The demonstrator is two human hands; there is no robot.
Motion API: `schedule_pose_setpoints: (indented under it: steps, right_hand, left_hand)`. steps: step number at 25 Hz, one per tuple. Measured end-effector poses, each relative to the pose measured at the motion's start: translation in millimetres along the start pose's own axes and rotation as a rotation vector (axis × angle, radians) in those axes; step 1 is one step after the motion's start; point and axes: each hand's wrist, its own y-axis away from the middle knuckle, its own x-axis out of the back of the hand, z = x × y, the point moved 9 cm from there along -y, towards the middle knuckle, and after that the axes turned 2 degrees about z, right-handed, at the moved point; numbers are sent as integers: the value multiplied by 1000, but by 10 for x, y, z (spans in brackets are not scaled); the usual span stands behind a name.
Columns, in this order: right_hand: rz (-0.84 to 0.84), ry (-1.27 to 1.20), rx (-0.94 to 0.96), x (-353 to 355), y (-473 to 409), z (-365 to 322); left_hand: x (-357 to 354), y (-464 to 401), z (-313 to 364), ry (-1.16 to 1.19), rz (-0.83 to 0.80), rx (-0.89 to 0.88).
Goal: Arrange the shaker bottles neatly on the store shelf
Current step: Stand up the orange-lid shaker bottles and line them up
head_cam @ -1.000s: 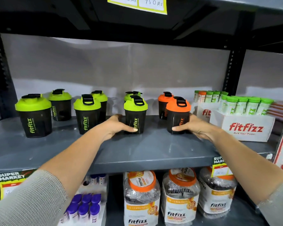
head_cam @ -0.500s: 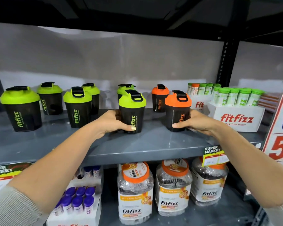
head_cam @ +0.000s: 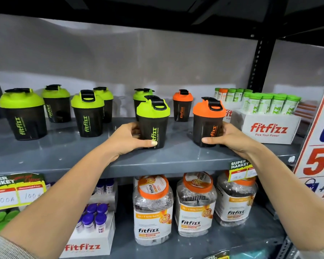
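On the grey shelf [head_cam: 176, 159] stand several black fitfizz shaker bottles. My left hand [head_cam: 127, 139] grips a green-lidded shaker [head_cam: 153, 122] near the shelf's front, at its base. My right hand [head_cam: 226, 139] grips an orange-lidded shaker [head_cam: 207, 122] beside it to the right. Both stand upright on the shelf. Behind them are another green-lidded shaker [head_cam: 141, 94] and a small-looking orange-lidded shaker [head_cam: 182, 105]. To the left stand more green-lidded shakers: one at the far left [head_cam: 23, 113], one behind it [head_cam: 56, 103], one further right [head_cam: 87, 113] and one partly hidden behind that [head_cam: 105, 96].
A white fitfizz box [head_cam: 266, 128] of green-capped tubes stands at the shelf's right end. A large price sign [head_cam: 320, 137] leans at the right edge. Below are clear fitfizz jars [head_cam: 152, 208] with orange lids, a box of purple-capped tubes [head_cam: 94, 219] and price tags [head_cam: 15, 191].
Both hands have closed more fully around their shakers and drawn them forward toward the shelf's front edge. The view has come closer and dropped.
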Motion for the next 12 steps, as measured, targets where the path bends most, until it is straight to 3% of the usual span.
schedule_pose_setpoints:
  steps: [12]
  right_hand:
    - [-8, -28, -29, -4, -2, 10]
  left_hand:
    - [15, 12, -8, -14, 13, 15]
